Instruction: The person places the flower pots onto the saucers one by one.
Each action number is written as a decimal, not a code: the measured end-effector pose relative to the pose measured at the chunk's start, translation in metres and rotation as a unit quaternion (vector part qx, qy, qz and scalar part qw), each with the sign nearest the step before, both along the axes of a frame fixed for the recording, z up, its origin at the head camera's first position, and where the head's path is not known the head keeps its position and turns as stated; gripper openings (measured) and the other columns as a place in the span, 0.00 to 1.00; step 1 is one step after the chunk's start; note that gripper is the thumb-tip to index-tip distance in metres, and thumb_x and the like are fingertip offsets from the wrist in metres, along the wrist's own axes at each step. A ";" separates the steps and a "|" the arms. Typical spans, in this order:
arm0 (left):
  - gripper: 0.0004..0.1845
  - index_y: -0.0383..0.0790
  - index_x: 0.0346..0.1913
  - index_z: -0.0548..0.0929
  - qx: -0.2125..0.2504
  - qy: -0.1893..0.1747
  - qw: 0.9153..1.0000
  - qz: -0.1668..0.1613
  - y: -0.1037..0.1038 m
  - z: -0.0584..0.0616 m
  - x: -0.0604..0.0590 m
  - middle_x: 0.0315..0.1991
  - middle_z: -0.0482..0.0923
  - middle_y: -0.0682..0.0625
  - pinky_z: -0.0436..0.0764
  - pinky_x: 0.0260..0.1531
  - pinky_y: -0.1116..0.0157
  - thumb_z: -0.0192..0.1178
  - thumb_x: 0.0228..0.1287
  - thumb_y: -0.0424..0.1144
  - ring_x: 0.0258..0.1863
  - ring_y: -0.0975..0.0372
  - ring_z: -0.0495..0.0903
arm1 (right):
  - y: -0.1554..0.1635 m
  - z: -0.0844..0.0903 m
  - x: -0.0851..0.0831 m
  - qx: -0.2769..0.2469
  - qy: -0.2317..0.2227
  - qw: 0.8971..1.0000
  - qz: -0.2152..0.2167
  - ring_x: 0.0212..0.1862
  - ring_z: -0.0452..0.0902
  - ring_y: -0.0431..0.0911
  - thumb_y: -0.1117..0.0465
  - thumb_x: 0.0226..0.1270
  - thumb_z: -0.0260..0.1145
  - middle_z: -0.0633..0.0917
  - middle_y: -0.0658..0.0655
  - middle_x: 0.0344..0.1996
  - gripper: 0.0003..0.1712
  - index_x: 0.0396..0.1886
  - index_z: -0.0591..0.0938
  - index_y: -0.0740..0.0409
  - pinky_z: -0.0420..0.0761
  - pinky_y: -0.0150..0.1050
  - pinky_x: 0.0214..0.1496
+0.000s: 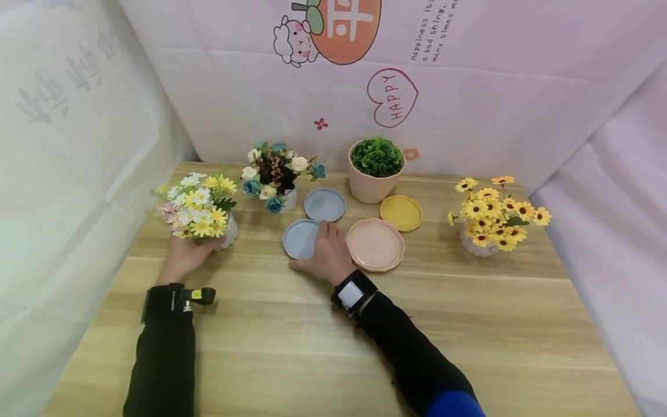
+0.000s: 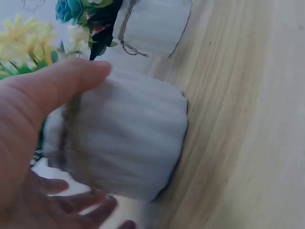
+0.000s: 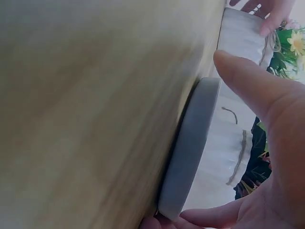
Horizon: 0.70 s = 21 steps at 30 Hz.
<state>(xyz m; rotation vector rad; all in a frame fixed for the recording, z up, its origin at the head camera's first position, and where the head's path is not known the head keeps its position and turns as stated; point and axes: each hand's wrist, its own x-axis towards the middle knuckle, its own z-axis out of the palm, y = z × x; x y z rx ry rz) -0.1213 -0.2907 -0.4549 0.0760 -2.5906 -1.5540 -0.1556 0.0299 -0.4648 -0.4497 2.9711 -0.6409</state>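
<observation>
My left hand [image 1: 190, 250] grips the white ribbed pot [image 2: 128, 143] of a yellow and white daisy bunch [image 1: 200, 205] at the table's left side. In the left wrist view my thumb [image 2: 62, 81] lies across the pot's top edge and the fingers curl below it. My right hand [image 1: 324, 248] rests flat on the nearer grey-blue saucer [image 1: 298, 238] at the table's middle. Its thumb [image 3: 248, 86] stretches straight beside the saucer's rim [image 3: 190, 152], with the fingers at the far edge.
A second grey-blue saucer [image 1: 325, 204], a pink saucer [image 1: 375, 244] and a yellow saucer [image 1: 400, 212] lie close together. Behind stand a blue and white rose bunch [image 1: 278, 174] and a pink pot of greenery [image 1: 375, 168]. Sunflowers [image 1: 495, 214] stand right. Cloth walls enclose the wooden table [image 1: 312, 336].
</observation>
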 end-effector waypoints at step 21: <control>0.58 0.54 0.84 0.57 0.158 -0.026 0.981 0.112 0.010 -0.010 -0.015 0.82 0.62 0.53 0.59 0.83 0.67 0.76 0.55 0.22 0.80 0.64 0.59 | 0.009 0.001 -0.019 -0.008 -0.045 0.999 0.030 0.66 0.70 0.63 0.34 0.44 0.87 0.73 0.67 0.69 0.68 0.77 0.68 0.65 0.80 0.53 0.70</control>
